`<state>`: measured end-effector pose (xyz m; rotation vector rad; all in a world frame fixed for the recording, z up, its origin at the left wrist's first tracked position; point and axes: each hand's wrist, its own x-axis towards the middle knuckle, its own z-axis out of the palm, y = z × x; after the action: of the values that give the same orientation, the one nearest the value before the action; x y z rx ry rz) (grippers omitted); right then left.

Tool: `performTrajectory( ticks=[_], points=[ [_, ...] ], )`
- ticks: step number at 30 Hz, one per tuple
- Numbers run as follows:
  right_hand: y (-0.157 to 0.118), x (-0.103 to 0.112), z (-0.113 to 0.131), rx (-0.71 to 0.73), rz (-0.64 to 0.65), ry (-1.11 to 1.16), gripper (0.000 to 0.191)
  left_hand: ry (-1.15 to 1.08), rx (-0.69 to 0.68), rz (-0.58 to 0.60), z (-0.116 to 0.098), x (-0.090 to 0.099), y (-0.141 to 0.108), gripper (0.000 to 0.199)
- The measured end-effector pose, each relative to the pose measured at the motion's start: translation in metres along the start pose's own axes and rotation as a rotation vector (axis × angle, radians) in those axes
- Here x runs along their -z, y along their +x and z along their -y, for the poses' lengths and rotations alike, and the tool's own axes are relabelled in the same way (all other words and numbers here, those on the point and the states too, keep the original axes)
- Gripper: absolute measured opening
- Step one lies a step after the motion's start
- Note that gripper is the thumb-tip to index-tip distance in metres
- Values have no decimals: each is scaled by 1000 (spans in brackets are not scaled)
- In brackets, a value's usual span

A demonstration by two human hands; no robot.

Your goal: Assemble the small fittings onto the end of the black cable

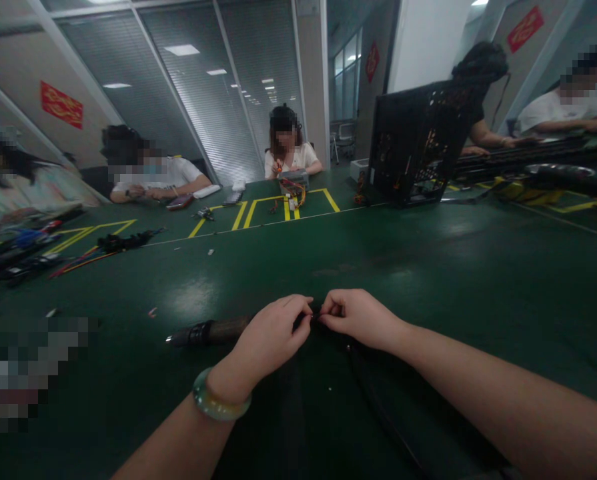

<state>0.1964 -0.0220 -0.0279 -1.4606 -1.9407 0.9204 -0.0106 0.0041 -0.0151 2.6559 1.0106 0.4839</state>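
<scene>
My left hand (278,327), with a green bangle (221,395) on its wrist, is pinched at the middle of the green table (218,267). Fingertip to fingertip with it, my right hand (361,319) is closed too. Something small and dark sits between the fingertips, too small to name. Under and left of my left hand lies a dark cylindrical tool (198,333) with a metal tip pointing left. A black cable or strap (378,407) runs from near my right hand towards the table's front edge.
A black computer case (408,147) stands at the back right. Cable bundles (125,241) lie at the left. A person (291,157) across the table works at a grey box with coloured wires (293,183). Other people sit left and right.
</scene>
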Motion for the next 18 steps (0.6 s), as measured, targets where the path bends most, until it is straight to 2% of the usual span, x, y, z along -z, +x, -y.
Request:
performTrajectory(
  ticks=[6,18],
  points=[
    [0,-2,-2,5,-4,6,7,0,-35,4,0,0,0,18],
    [-1,1,0,-3,7,-1,8,23,-20,-10,5,-5,-1,9]
  ],
)
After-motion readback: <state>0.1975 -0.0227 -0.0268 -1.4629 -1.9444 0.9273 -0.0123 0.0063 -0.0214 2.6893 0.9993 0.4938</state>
